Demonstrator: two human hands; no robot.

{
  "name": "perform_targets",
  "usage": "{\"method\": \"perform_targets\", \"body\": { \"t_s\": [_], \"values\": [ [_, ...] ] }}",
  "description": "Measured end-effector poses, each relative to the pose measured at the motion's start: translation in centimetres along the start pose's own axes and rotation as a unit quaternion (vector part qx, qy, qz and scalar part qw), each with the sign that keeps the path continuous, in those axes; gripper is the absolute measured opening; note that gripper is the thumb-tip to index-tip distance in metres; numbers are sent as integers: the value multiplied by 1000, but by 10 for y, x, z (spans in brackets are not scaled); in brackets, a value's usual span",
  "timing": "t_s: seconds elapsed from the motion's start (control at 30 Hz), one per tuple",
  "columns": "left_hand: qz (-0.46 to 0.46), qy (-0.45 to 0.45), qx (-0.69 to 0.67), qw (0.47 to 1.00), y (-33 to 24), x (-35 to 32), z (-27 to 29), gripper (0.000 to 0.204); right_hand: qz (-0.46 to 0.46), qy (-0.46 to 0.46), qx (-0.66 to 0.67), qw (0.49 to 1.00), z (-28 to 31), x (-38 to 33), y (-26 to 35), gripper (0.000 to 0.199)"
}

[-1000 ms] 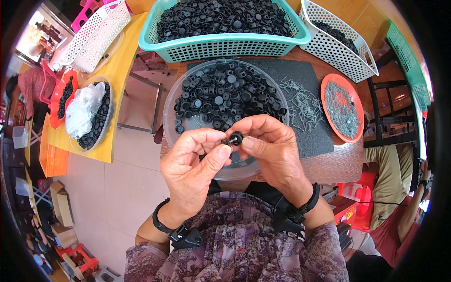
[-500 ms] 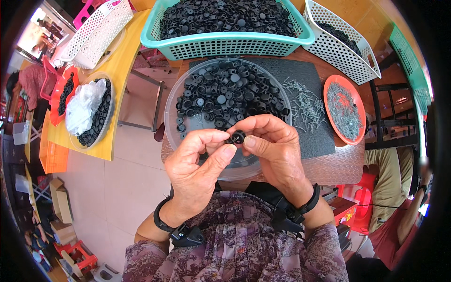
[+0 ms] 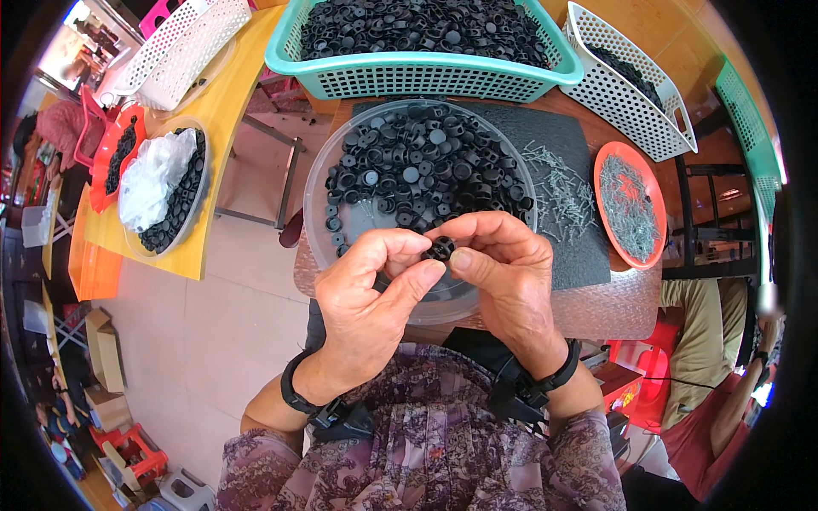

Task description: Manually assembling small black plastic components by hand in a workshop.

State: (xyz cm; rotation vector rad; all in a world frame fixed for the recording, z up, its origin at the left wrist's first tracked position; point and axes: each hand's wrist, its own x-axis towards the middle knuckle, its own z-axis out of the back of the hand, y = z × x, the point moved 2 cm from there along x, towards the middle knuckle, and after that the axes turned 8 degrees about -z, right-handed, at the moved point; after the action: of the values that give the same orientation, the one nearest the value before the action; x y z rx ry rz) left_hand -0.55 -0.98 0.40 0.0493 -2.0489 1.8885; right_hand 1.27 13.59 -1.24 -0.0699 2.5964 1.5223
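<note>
Black plastic shows between the fingertips of both hands: a small round part (image 3: 440, 249), held up over the near half of a clear tub (image 3: 443, 312). The left hand (image 3: 371, 285) pinches it from one side with thumb and forefinger; the right hand (image 3: 507, 268) pinches it from the other. Details of the part are too small to tell.

Many loose black caps (image 3: 417, 162) lie in the tub, mostly toward its far side. The tub stands on the brown surface (image 3: 596, 311), partly over a dark grey mat (image 3: 588, 262). On the mat, just right of the tub, thin metal pins (image 3: 558, 200) lie scattered. Beside them, an orange plate (image 3: 604, 175) holds more pins. Beyond the tub, a green basket (image 3: 434, 77) is heaped with black pieces, with a white basket (image 3: 626, 106) at its right.
</note>
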Motion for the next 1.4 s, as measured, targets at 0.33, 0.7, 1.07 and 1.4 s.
{"method": "perform_targets", "body": {
  "t_s": [0.33,0.7,1.07,1.4],
  "values": [
    [25,12,-19,999,1,2,0,20,-16,-6,-9,1000,1,-1,2,21],
    [18,36,-9,999,1,3,1,24,12,-9,-45,999,1,-4,3,22],
    [-30,48,34,998,2,4,-2,28,32,1,-35,999,5,-5,2,20],
    [-50,63,64,995,3,5,0,27,17,-5,-35,999,5,-5,2,20]
  ]
}}
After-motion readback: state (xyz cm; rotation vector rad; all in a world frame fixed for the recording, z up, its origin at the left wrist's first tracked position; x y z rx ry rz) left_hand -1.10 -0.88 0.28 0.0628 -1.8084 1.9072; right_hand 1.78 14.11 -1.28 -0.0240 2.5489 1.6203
